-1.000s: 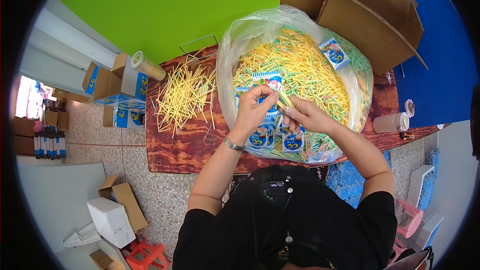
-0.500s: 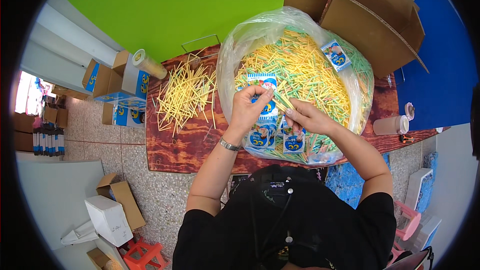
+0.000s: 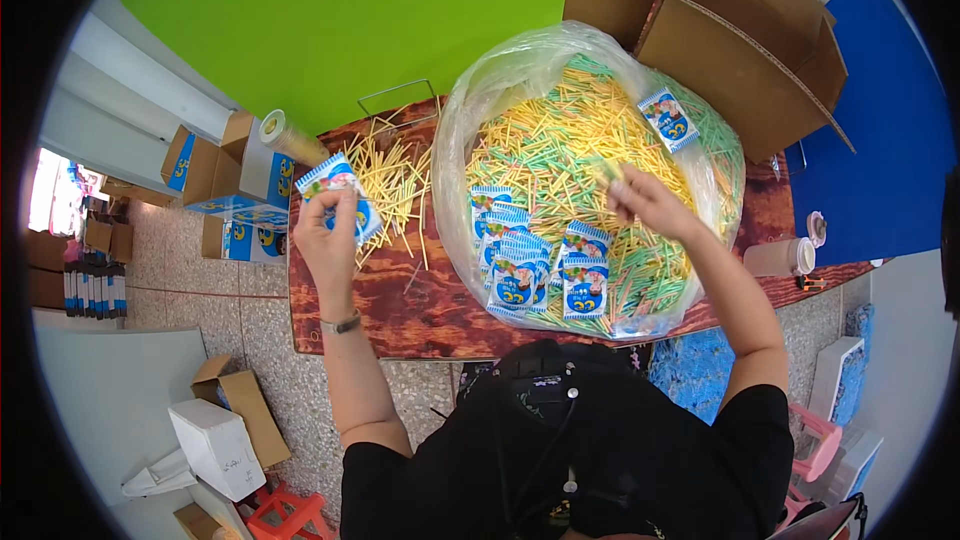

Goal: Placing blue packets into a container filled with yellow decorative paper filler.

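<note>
My left hand (image 3: 328,235) pinches a blue-and-white printed packet (image 3: 340,190) above a heap of long, thin yellow sticks (image 3: 395,175) on the table's left part. Over the large clear plastic bag (image 3: 455,130), my right hand (image 3: 645,202) has its fingers closed around a few short pale yellow-green sticks (image 3: 605,172), blurred by motion. The bag is full of short yellow, green and pinkish sticks (image 3: 560,140). Several more packets (image 3: 515,275) lie overlapping on the sticks at the bag's near side. A single packet (image 3: 668,120) rests at its far right.
The table (image 3: 385,315) has a red-brown wood pattern. A clear cylindrical container (image 3: 285,135) tilts at its left end, beside cartons (image 3: 235,165). A wire stand (image 3: 400,95) is behind the yellow sticks. An open cardboard box (image 3: 745,60) and a pale cup (image 3: 780,257) are on the right.
My left hand has moved left from the bag, carrying a packet over the yellow sticks. My right hand has parted from it, shifting slightly right and away from me.
</note>
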`<state>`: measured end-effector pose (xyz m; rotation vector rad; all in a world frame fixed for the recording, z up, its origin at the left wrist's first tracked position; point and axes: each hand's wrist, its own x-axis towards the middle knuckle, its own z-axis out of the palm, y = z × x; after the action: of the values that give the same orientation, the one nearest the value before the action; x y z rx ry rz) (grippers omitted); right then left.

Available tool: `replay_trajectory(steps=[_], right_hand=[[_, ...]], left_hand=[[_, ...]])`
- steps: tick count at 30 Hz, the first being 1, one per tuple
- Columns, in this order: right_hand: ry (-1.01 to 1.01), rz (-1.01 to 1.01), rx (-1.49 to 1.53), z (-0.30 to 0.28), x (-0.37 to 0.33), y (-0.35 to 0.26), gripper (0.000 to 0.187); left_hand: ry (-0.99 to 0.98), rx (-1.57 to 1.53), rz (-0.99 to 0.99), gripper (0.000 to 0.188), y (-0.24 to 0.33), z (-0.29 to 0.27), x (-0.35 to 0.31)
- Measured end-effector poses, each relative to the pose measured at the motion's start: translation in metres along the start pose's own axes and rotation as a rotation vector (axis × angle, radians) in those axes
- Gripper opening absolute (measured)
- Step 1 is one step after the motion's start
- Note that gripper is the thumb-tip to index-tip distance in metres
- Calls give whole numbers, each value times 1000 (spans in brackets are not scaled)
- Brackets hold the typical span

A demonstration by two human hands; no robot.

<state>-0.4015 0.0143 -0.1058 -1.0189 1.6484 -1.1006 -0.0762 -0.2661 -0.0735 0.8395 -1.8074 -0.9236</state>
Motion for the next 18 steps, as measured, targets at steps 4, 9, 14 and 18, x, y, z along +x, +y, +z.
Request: replay_trajectory(steps=[4, 9, 14, 18], right_hand=[[54, 42, -332, -22, 46, -3, 21], [7, -304, -983, -11, 125, 9, 9], [-159, -449, -1316, -1, 177, 24, 15], [-289, -309, -1452, 4, 186, 29, 18]], left_hand=[[-48, 508, 102, 22, -60, -14, 11], [8, 569, 112, 21, -56, 12, -6], [-19, 349, 59, 20, -21, 25, -32], [-76, 294, -4, 14, 7, 30, -51]])
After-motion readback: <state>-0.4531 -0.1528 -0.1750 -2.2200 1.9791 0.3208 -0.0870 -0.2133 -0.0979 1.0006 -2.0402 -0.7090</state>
